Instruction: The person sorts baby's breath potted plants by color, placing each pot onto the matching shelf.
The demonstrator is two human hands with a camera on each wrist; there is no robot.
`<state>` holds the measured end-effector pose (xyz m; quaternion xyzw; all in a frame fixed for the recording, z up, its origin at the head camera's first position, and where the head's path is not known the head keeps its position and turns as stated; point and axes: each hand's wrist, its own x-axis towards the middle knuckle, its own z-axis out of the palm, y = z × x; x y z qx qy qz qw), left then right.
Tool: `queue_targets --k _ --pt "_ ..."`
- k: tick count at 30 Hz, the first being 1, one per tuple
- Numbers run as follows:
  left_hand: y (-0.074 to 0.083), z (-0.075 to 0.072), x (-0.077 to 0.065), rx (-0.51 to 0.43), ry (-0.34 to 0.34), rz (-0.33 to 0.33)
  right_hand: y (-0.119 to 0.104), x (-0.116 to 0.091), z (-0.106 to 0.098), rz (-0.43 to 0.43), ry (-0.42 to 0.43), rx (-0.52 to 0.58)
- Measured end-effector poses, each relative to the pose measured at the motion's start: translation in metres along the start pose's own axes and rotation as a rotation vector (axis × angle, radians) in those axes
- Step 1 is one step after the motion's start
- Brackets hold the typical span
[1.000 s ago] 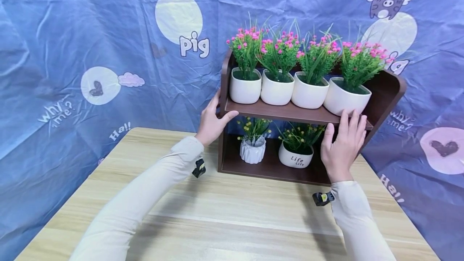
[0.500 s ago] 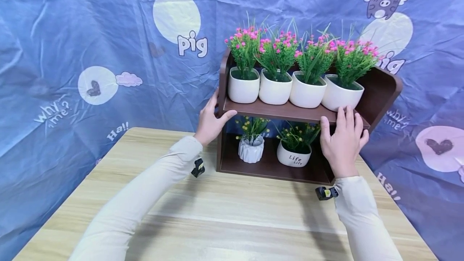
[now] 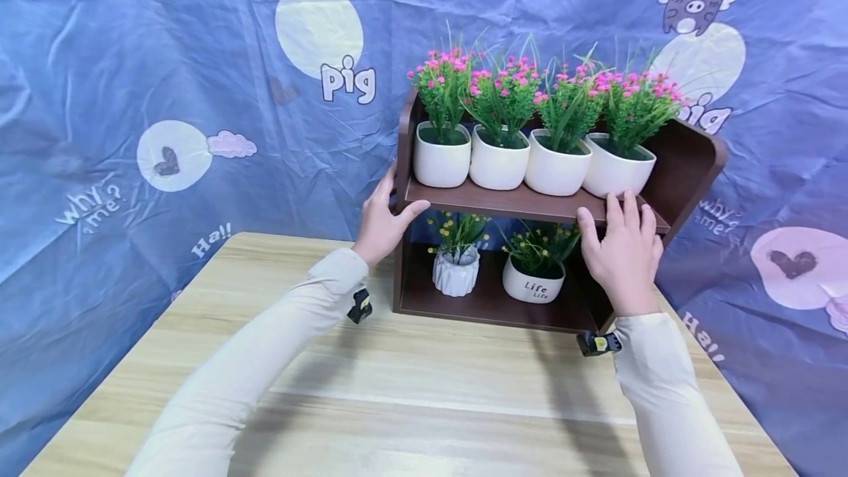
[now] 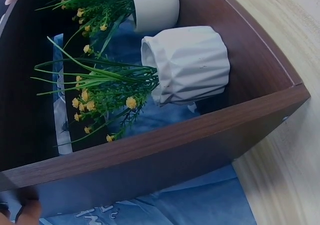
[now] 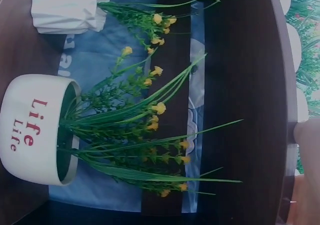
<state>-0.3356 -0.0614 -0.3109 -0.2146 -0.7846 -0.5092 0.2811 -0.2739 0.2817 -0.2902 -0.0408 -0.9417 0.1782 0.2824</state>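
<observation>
A dark brown two-tier shelf (image 3: 477, 199) stands on the table, several white pots of pink flowers in a row on its upper board. My left hand (image 3: 383, 228) grips the left side panel, thumb at the front edge; in the left wrist view its fingers (image 4: 31, 212) curl by that panel (image 4: 150, 157). The fingers of my right hand (image 3: 625, 263) lie nearly straight against the lower front of the rightmost flower pot (image 3: 615, 170). Its thumb is at the board's front edge. In the right wrist view, only part of the right hand (image 5: 307, 152) shows.
On the lower board are a pleated white pot (image 3: 456, 273) and a "Life" pot (image 3: 532, 285), both with yellow flowers. The wooden table (image 3: 371, 389) extends in front. A blue printed cloth (image 3: 132, 57) hangs behind. Each wrist bears a small black camera.
The rightmost flower pot has shifted left and back on the upper board, close to its neighbour. My right hand has moved along with it. My left hand keeps its grip on the shelf.
</observation>
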Motion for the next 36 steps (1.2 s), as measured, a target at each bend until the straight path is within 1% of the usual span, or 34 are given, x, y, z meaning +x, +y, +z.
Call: queue_targets --k 6,9,12,16,20,24,27,30,33,36 --pt "-0.001 -0.001 -0.001 0.014 -0.002 0.004 0.000 0.003 -0.001 -0.010 -0.047 -0.033" --pt "0.000 0.000 -0.002 0.013 -0.008 0.001 0.002 0.003 -0.001 -0.015 -0.044 -0.029" --pt "0.001 0.000 -0.004 0.010 -0.022 -0.017 0.004 0.003 0.001 -0.017 -0.026 -0.015" --pt "-0.001 0.001 -0.011 -0.017 -0.049 -0.048 0.007 0.001 0.005 -0.028 0.027 0.015" --pt "-0.008 0.000 -0.018 -0.029 -0.045 -0.038 0.008 -0.002 0.010 -0.062 0.093 0.045" --pt "-0.017 -0.003 -0.026 -0.009 -0.051 -0.023 0.012 -0.007 0.017 -0.139 0.173 0.078" --pt "-0.022 -0.005 -0.033 0.017 -0.090 -0.029 0.021 -0.014 0.022 -0.198 0.210 0.093" --pt "-0.029 -0.009 -0.040 0.069 -0.148 -0.029 0.031 -0.023 0.021 -0.240 0.186 0.092" --pt "-0.036 -0.016 -0.046 0.158 -0.211 -0.017 0.041 -0.031 0.014 -0.288 0.119 0.089" --pt "-0.040 -0.026 -0.051 0.242 -0.272 -0.018 0.050 -0.038 0.006 -0.345 0.040 0.105"
